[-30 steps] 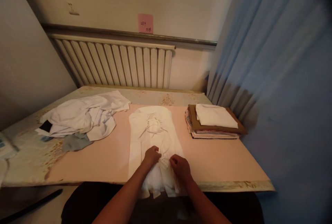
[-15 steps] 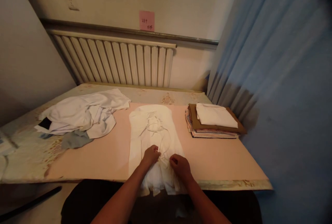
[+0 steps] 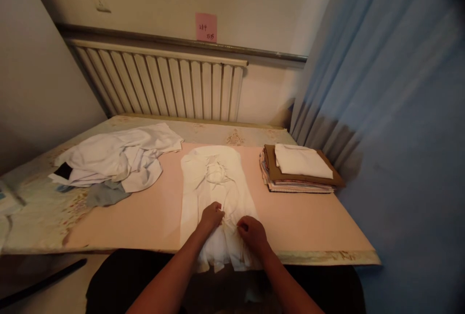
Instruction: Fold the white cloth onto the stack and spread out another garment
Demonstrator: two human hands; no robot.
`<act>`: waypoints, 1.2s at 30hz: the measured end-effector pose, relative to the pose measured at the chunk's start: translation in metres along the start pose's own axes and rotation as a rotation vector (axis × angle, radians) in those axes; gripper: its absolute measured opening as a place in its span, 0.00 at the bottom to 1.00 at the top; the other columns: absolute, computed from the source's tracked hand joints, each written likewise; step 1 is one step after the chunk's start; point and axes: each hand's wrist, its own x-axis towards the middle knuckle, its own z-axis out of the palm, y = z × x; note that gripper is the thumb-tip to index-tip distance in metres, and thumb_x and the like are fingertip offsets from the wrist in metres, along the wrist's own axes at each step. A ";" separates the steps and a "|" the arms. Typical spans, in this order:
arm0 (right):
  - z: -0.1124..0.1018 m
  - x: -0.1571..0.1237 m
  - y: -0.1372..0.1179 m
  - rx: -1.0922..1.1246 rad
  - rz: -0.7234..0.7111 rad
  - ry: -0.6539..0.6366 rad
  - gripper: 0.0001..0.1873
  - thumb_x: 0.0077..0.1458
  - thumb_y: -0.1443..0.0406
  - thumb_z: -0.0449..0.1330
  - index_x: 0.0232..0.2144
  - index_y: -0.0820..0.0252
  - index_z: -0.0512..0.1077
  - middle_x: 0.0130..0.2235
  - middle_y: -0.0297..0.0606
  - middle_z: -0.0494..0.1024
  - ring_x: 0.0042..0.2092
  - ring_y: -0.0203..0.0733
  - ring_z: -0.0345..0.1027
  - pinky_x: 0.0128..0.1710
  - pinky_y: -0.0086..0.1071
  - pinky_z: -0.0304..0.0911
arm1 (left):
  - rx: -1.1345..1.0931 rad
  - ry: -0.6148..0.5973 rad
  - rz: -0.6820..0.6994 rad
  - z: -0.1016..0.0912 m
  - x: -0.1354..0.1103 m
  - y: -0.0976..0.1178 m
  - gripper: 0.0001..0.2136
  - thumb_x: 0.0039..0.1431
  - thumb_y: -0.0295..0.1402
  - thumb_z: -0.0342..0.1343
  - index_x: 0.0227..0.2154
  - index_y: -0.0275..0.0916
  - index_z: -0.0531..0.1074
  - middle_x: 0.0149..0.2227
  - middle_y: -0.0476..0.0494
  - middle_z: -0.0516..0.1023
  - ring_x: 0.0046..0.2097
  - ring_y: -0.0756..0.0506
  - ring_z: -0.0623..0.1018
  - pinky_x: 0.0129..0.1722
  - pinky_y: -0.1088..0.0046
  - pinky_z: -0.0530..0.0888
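A white garment (image 3: 214, 185) lies flat lengthwise on the pink table top (image 3: 152, 217), with its near end hanging over the front edge. Thin white strings run across its middle. My left hand (image 3: 210, 217) rests on the garment near the front edge, fingers curled and pinching fabric or string. My right hand (image 3: 252, 234) sits beside it to the right, fingers closed on the same gathered part of the garment. The two hands are a few centimetres apart.
A heap of unfolded white and grey clothes (image 3: 116, 159) lies at the left. A stack of folded clothes (image 3: 298, 168) stands at the right. A radiator (image 3: 163, 81) runs along the back wall. A blue curtain (image 3: 381, 110) hangs at the right.
Both hands stay on the near part of the white garment, with only slight shifts of the fingers. The view has tilted a little.
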 end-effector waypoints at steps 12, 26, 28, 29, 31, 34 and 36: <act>-0.006 -0.004 -0.004 -0.021 -0.083 -0.050 0.12 0.48 0.74 0.55 0.27 0.55 0.76 0.31 0.32 0.76 0.35 0.37 0.67 0.36 0.27 0.57 | 0.036 0.013 -0.007 0.002 0.002 0.000 0.10 0.52 0.27 0.59 0.38 0.38 0.70 0.22 0.56 0.71 0.23 0.52 0.73 0.25 0.78 0.68; -0.003 -0.005 0.004 -0.004 -0.146 -0.076 0.18 0.50 0.76 0.52 0.31 0.53 0.79 0.33 0.33 0.78 0.40 0.39 0.69 0.42 0.29 0.60 | 0.083 0.012 0.047 0.002 0.006 -0.004 0.12 0.54 0.24 0.55 0.43 0.36 0.70 0.23 0.55 0.72 0.23 0.52 0.74 0.26 0.78 0.68; -0.004 -0.005 0.002 -0.017 -0.143 -0.082 0.17 0.50 0.76 0.52 0.30 0.53 0.78 0.33 0.33 0.78 0.40 0.39 0.69 0.42 0.29 0.60 | 0.097 0.015 0.063 0.002 0.004 -0.003 0.13 0.54 0.24 0.53 0.44 0.35 0.69 0.24 0.55 0.73 0.23 0.52 0.75 0.26 0.78 0.68; -0.004 -0.005 0.002 -0.019 -0.146 -0.079 0.17 0.50 0.75 0.53 0.30 0.53 0.78 0.33 0.33 0.78 0.39 0.39 0.69 0.42 0.29 0.60 | 0.107 0.019 0.071 0.002 0.004 -0.003 0.14 0.55 0.24 0.53 0.45 0.35 0.69 0.24 0.55 0.73 0.24 0.52 0.75 0.26 0.77 0.68; -0.003 -0.006 0.001 -0.011 -0.149 -0.067 0.16 0.51 0.75 0.53 0.29 0.54 0.78 0.32 0.34 0.78 0.39 0.39 0.69 0.41 0.29 0.60 | 0.135 0.031 0.088 0.002 0.003 -0.003 0.15 0.55 0.25 0.53 0.46 0.35 0.69 0.25 0.54 0.74 0.24 0.52 0.75 0.27 0.77 0.69; -0.003 -0.006 -0.001 0.024 -0.120 -0.042 0.15 0.49 0.75 0.53 0.29 0.55 0.77 0.33 0.34 0.78 0.39 0.39 0.69 0.41 0.29 0.60 | 0.200 0.071 0.132 0.000 0.003 -0.002 0.17 0.55 0.26 0.54 0.49 0.36 0.68 0.27 0.53 0.75 0.29 0.50 0.76 0.32 0.76 0.69; -0.003 -0.007 -0.001 0.060 -0.093 -0.032 0.15 0.48 0.75 0.54 0.31 0.55 0.77 0.34 0.34 0.78 0.39 0.39 0.69 0.40 0.29 0.60 | 0.253 0.108 0.177 -0.002 0.004 0.001 0.18 0.55 0.26 0.54 0.50 0.36 0.68 0.31 0.50 0.75 0.35 0.48 0.77 0.37 0.74 0.69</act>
